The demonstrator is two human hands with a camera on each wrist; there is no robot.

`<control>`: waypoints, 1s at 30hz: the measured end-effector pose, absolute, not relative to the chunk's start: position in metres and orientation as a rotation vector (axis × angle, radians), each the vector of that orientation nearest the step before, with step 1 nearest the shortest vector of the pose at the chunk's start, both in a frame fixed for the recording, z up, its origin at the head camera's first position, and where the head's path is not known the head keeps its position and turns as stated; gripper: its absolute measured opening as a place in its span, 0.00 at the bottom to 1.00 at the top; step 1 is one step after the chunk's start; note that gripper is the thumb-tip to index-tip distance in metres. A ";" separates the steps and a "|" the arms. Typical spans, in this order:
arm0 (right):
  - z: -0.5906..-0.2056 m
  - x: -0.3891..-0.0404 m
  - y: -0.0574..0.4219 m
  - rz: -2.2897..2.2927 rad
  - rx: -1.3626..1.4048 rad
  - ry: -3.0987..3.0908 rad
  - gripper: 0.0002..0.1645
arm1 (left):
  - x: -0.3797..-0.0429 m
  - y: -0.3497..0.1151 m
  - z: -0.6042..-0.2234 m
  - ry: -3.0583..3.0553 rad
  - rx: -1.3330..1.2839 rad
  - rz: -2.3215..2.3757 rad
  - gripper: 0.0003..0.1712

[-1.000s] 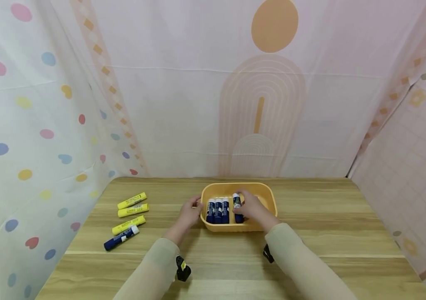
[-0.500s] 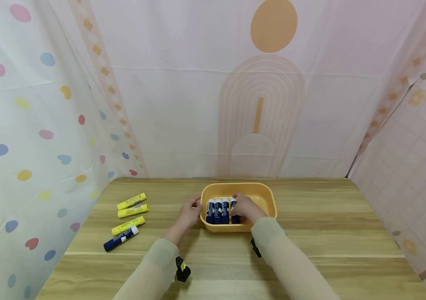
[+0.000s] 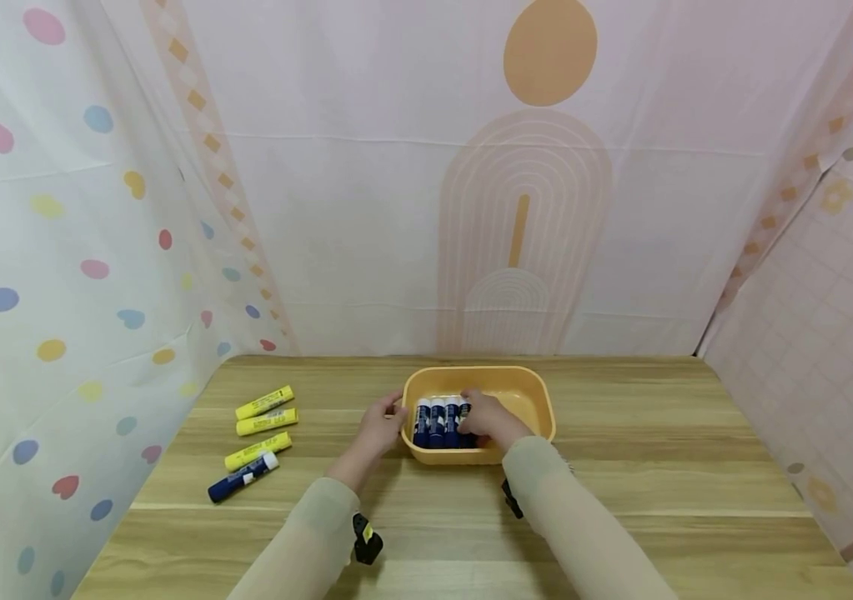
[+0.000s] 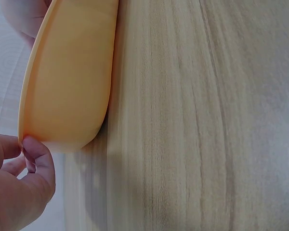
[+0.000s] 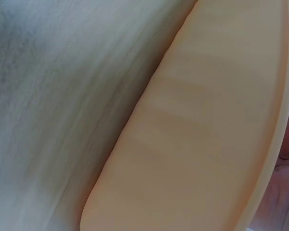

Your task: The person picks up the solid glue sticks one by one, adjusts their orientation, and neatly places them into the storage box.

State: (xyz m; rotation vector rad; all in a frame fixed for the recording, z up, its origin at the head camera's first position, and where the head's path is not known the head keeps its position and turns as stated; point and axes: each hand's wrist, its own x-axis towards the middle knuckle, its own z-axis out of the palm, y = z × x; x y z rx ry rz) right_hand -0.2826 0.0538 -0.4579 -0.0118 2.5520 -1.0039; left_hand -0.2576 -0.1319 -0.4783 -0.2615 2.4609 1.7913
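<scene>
An orange plastic bin (image 3: 524, 377) stands on the table with navy glue sticks (image 3: 437, 423) lined up side by side at its left. My left hand (image 3: 379, 425) pinches the bin's left rim between thumb and finger, as the left wrist view shows close up. My right hand (image 3: 495, 419) reaches over the near wall into the bin. It grips the rightmost glue stick (image 3: 466, 411), which lies right beside the others and is mostly hidden by the fingers. In the right wrist view the outer bin wall (image 5: 192, 125) covers most of that hand.
On the left of the wooden table (image 3: 636, 467) lie three yellow glue sticks (image 3: 266, 422) and one navy glue stick (image 3: 243, 477) with a white cap. Patterned curtains (image 3: 351, 208) hang behind the table and along both sides.
My right hand has moved left inside the bin and lowered its glue stick, closing the gap to the row. The left hand stays at the rim.
</scene>
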 end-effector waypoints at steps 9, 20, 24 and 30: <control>-0.440 -0.279 0.084 -1.149 -0.311 2.719 0.38 | -0.257 -0.132 -0.479 2.441 -0.276 1.809 0.23; -0.437 -0.268 0.152 -1.386 -0.356 3.044 0.29 | -0.258 -0.134 -0.479 2.421 -0.293 1.839 0.23; -0.449 -0.268 0.171 -1.468 -0.159 3.003 0.28 | -0.259 -0.137 -0.480 2.415 -0.305 1.841 0.23; -0.462 -0.262 0.182 -1.625 0.106 2.576 0.31 | -0.258 -0.139 -0.480 2.426 -0.308 1.834 0.24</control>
